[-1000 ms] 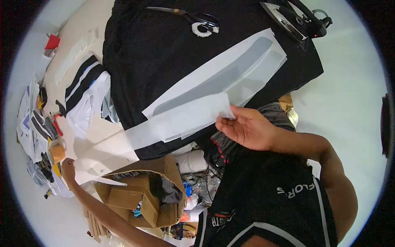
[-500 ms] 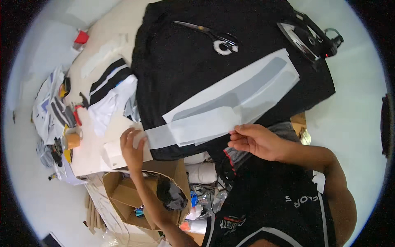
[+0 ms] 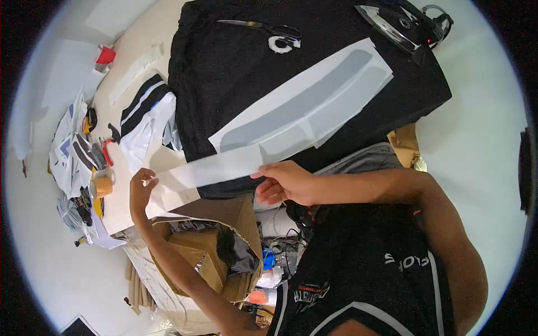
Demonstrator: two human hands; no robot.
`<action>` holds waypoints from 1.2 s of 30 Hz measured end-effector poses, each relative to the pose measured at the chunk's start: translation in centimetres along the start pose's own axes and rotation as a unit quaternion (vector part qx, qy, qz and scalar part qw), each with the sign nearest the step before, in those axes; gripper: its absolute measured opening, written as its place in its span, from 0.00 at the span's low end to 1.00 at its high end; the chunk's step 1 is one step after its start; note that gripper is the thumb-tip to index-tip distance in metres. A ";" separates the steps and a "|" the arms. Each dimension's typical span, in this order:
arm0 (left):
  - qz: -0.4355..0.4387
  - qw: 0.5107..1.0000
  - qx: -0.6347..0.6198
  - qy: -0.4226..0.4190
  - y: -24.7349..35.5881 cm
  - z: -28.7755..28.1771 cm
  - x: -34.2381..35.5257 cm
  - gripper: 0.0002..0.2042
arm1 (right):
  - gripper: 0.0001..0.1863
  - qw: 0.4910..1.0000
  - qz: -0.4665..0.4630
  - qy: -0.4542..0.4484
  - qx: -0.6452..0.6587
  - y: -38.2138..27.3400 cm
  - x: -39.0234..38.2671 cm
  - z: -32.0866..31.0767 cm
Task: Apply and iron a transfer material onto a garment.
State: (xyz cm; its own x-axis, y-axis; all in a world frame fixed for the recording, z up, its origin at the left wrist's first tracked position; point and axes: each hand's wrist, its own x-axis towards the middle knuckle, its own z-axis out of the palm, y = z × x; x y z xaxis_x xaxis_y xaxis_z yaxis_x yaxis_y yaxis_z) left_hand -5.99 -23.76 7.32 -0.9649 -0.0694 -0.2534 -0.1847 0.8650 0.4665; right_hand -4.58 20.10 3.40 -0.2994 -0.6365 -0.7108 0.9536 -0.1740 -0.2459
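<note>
A white strip (image 3: 216, 168) of fabric or paper is stretched between my hands over the near edge of the black cloth (image 3: 235, 67). At its left end, my left hand (image 3: 143, 193) pinches it with curled fingers. My right hand (image 3: 286, 183) grips the other end between thumb and fingers. Just beyond lies a long white sheet (image 3: 269, 101) bearing a grey curved piece (image 3: 302, 98), set at a slant on the cloth. Part of the sheet's near edge is hidden by the strip.
Black-handled scissors (image 3: 263, 29) and a white ring-shaped roll (image 3: 279, 45) lie farther back. An iron (image 3: 398, 28) rests at the far right. Folded black-and-white fabric (image 3: 148, 120) and an orange cup (image 3: 102, 185) are at the left. Below the table edge stands an open cardboard box (image 3: 244, 224).
Both hands have moved left with the strip, drawing it away from the slanted sheet. More of the grey curved piece shows. The whole view has shifted somewhat.
</note>
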 end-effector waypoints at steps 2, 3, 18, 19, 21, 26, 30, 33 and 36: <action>-0.006 1.000 0.006 -0.014 -0.7 0.6 0.6 0.09 | 0.19 1.000 -0.009 0.002 0.004 0.1 0.3 0.2; -0.002 1.000 0.005 -0.009 -1.1 1.1 0.7 0.09 | 0.19 1.000 -0.012 -0.003 0.004 0.0 0.3 0.3; 0.123 0.922 0.155 0.334 3.8 6.7 -2.0 0.13 | 0.17 0.338 -0.567 0.323 -0.678 -20.7 1.4 -6.4; 0.150 0.916 0.129 0.349 5.3 7.3 -2.3 0.14 | 0.18 0.323 -0.550 0.365 -0.678 -22.2 2.4 -6.8; 0.203 0.923 0.079 0.317 8.7 9.5 -3.0 0.14 | 0.18 0.347 -0.513 0.353 -0.702 -24.5 3.7 -7.4; 0.138 0.960 0.022 0.243 13.9 13.1 -3.7 0.17 | 0.18 0.338 -0.422 0.355 -0.763 -27.2 4.4 -7.6; 0.125 0.960 0.046 0.246 14.5 13.3 -2.9 0.16 | 0.17 0.317 -0.417 0.330 -0.785 -28.0 4.6 -7.1; 0.119 0.967 0.055 0.220 14.5 13.1 -2.5 0.13 | 0.16 0.347 -0.370 0.314 -0.803 -29.0 5.0 -6.2; 0.135 0.970 0.054 0.193 14.4 12.8 -2.2 0.09 | 0.16 0.456 -0.330 0.313 -0.765 -30.0 4.6 -5.0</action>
State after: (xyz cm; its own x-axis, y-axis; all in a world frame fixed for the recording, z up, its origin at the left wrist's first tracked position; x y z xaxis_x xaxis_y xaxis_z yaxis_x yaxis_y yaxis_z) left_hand -4.10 -4.74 3.78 -0.9774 0.0042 0.2111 0.0849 0.9231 0.3749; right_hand -34.73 26.14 4.27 -0.9124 -0.4015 -0.0797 -0.3461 0.8605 -0.3739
